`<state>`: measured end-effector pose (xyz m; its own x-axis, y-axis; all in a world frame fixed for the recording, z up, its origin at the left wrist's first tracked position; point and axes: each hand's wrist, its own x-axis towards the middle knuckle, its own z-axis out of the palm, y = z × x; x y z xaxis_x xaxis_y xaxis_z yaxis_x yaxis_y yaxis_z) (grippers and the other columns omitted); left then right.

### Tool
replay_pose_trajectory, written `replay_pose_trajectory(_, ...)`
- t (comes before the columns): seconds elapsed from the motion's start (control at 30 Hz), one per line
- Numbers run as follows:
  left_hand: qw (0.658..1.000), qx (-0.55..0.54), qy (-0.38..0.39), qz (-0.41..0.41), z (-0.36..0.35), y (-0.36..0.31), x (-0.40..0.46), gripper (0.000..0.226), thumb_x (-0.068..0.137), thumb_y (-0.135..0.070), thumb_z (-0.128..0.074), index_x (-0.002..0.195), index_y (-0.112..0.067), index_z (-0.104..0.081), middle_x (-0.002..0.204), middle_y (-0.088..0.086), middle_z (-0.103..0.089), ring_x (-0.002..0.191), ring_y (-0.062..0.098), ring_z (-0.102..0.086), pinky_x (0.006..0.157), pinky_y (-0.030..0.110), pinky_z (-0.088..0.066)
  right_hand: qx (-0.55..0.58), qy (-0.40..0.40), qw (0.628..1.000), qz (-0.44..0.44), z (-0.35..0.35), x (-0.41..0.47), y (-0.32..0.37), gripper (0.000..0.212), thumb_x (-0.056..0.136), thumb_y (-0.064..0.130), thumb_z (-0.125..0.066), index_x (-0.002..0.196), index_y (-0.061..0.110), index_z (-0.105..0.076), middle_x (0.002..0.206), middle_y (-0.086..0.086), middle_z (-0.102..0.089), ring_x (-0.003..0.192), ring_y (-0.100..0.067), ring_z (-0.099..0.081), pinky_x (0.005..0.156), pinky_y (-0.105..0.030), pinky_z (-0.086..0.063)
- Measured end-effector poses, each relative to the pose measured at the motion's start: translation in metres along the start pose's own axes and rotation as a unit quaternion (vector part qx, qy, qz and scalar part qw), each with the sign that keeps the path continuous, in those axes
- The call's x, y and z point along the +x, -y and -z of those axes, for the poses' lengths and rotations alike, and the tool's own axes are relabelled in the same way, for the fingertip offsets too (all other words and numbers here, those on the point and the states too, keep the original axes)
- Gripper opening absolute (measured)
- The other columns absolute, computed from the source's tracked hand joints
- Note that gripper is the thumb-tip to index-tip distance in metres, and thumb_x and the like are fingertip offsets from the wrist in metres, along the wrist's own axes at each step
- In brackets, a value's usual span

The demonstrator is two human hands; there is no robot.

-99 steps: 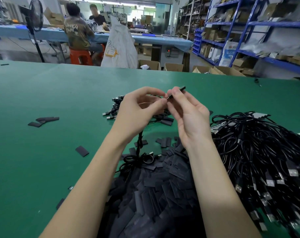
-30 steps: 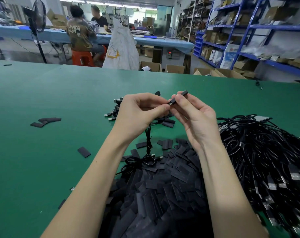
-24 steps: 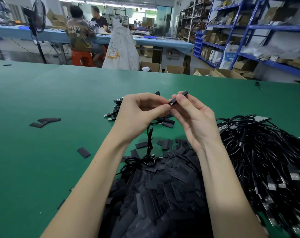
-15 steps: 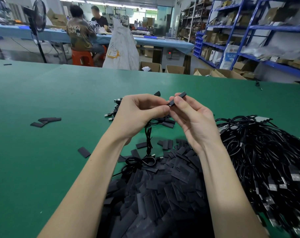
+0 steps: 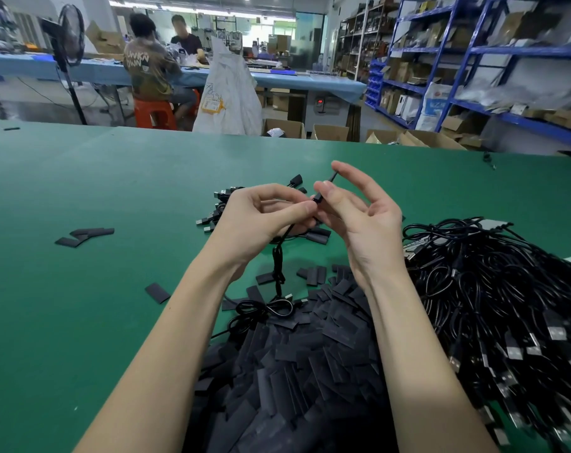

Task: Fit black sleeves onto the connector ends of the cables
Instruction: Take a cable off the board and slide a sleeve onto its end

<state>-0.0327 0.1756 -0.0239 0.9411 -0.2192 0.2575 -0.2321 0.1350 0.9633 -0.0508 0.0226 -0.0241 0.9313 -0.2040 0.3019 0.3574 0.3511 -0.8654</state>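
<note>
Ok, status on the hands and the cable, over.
Left hand pinching cable. Right hand pinching sleeve at cable's end, other fingers spread. Nothing blocking.

Green table [image 5: 81, 322], blue shelving [image 5: 473, 50], standing fan [image 5: 70, 35]

A wide green-covered counter [image 5: 81, 322] carries a heap of flat black sleeves [image 5: 294, 371] at six o'clock, a tangled pile of black cables [image 5: 506, 305] at four, finished cables [image 5: 219, 207] near centre, and stray sleeves [image 5: 85, 235] at nine.
</note>
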Motion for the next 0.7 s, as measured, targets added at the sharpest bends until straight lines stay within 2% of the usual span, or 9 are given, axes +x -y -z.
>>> replay_pose_trajectory(0.1,1.0,0.008,0.006,0.019,0.0016,0.002,0.0009,0.005,0.087,-0.01,-0.078,0.091,-0.007,-0.078,0.085,0.015,-0.078,0.075,0.017,-0.075,0.072,0.02,-0.058,0.006,-0.012,1.0,-0.01,-0.0018,0.0001,-0.0018,0.027,0.086,0.001,-0.077,0.106,0.019,-0.076,0.086,-0.009,-0.078,0.075,-0.015,-0.073,0.071,-0.024,-0.059)
replay_pose_trajectory(0.23,1.0,0.007,0.015,0.021,0.0019,0.0019,0.0007,0.009,0.09,-0.01,-0.075,0.095,-0.003,-0.077,0.081,0.013,-0.077,0.071,0.013,-0.072,0.069,0.016,-0.056,0.01,-0.015,1.0,-0.017,-0.0022,0.0,-0.0035,0.028,0.085,0.001,-0.078,0.106,0.02,-0.077,0.087,-0.01,-0.078,0.076,-0.015,-0.073,0.072,-0.024,-0.059)
replay_pose_trajectory(0.47,1.0,0.001,0.004,0.011,-0.0009,0.0012,0.0004,0.006,0.09,-0.011,-0.075,0.092,-0.007,-0.077,0.079,0.01,-0.077,0.069,0.011,-0.071,0.068,0.014,-0.054,0.031,-0.007,0.999,-0.011,-0.0036,-0.0003,-0.0044,0.03,0.085,0.001,-0.076,0.109,0.019,-0.074,0.085,-0.01,-0.078,0.074,-0.016,-0.07,0.077,-0.027,-0.061)
replay_pose_trajectory(0.7,1.0,0.0,0.002,0.014,0.0001,0.0001,0.0007,0.004,0.089,-0.012,-0.075,0.09,-0.01,-0.078,0.079,0.01,-0.077,0.069,0.011,-0.072,0.068,0.015,-0.054,0.018,-0.005,1.0,0.006,-0.0031,0.0007,-0.0041,0.033,0.086,0.0,-0.076,0.115,0.016,-0.073,0.086,-0.013,-0.078,0.075,-0.017,-0.073,0.073,-0.025,-0.059)
